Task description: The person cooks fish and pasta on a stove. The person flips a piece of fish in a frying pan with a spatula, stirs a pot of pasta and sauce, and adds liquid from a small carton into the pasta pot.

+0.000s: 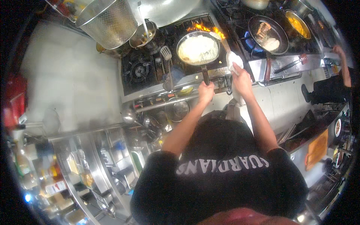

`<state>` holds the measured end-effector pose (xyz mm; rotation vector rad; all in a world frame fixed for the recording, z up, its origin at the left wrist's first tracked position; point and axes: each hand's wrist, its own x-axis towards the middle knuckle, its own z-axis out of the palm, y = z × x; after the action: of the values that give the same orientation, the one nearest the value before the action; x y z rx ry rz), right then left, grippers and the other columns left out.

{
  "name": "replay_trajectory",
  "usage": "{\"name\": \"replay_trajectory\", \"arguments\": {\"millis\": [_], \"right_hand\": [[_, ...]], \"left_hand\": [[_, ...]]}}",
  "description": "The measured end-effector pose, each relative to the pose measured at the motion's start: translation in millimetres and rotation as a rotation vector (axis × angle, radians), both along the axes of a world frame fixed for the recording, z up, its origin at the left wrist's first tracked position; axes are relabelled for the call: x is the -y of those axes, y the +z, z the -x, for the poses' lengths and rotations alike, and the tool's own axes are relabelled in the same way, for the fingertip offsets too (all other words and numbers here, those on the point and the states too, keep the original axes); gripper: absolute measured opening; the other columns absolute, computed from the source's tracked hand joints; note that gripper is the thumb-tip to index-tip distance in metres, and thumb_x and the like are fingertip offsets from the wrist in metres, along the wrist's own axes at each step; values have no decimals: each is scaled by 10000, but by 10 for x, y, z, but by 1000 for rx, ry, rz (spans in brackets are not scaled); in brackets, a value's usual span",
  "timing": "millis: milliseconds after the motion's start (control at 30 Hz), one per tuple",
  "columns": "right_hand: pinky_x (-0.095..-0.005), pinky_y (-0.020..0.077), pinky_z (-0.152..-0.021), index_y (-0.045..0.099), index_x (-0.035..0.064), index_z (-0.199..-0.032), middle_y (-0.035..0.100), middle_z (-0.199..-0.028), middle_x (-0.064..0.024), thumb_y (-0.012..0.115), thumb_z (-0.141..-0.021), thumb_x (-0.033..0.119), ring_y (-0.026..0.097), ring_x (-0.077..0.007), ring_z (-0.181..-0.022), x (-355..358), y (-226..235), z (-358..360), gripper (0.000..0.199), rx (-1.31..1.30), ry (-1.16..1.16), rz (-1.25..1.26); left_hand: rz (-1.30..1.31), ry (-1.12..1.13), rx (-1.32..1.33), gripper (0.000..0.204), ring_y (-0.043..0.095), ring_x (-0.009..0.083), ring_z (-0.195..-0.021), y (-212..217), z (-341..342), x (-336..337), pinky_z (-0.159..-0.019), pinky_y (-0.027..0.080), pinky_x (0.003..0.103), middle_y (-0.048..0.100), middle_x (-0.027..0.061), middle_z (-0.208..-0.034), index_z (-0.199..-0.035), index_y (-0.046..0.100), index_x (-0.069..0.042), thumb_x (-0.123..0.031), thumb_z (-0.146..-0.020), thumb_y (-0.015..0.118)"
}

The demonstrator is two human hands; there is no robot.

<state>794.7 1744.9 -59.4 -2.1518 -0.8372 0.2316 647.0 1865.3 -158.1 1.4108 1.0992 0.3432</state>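
My left hand point(206, 93) is closed round the dark handle of a frying pan point(204, 73). Pale, creamy white food point(198, 48) fills the pan, which sits over the stove with orange flames point(205, 27) at its far edge. In my right hand point(243, 81) is a bunched white cloth point(234, 62). A wooden spatula point(225, 45) sticks out from the cloth, its pale tip near the pan's right rim; the cloth hides its lower end.
Left of the pan lie a slotted turner point(166, 53) and a perforated steel pot point(108, 24). To the right, a black pan point(279, 29) with food stands beside a blue burner flame point(252, 43) and a pot of yellow food point(298, 27). Another person's arm point(344, 65) reaches in at far right.
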Motion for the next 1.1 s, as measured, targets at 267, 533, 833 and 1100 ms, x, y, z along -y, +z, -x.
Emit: {"name": "replay_trajectory", "arguments": {"millis": [267, 533, 833, 1100], "right_hand": [[-519, 533, -936, 580, 127, -1422, 671, -1149, -302, 663, -853, 75, 650, -493, -1064, -489, -739, -125, 577, 178, 86, 60], [-505, 522, -944, 627, 234, -1402, 667, -1137, -295, 689, -910, 124, 649, -472, -1080, -170, -486, -364, 509, 29, 63, -8], [-500, 520, -900, 623, 170, -1399, 679, -1038, -298, 676, -928, 132, 656, -488, -1006, -594, -809, -574, 476, 79, 99, -4], [-526, 554, -845, 609, 186, -1410, 682, -1072, -288, 682, -902, 132, 682, -469, -938, -252, -524, -599, 516, 254, 370, 93]], "left_hand": [[-397, -79, 12, 305, 568, 179, -465, -989, 45, -60, -454, 456, 360, 607, 62, -608, -908, 607, -16, -314, -975, 607], [-649, 125, 390, 320, 671, 199, -773, -1682, 312, -100, -682, 535, 339, 698, 65, -921, -1074, 663, -82, -383, -1016, 567], [172, 127, 23, 328, 646, 235, -1039, -1785, -707, 514, -854, 548, 424, 668, 80, -1221, -1241, 624, -79, -187, -959, 494], [834, 364, 472, 422, 637, 218, -1067, -1121, -400, 145, -894, 522, 450, 671, 74, -1198, -1238, 584, -92, -443, -1069, 422]]}}
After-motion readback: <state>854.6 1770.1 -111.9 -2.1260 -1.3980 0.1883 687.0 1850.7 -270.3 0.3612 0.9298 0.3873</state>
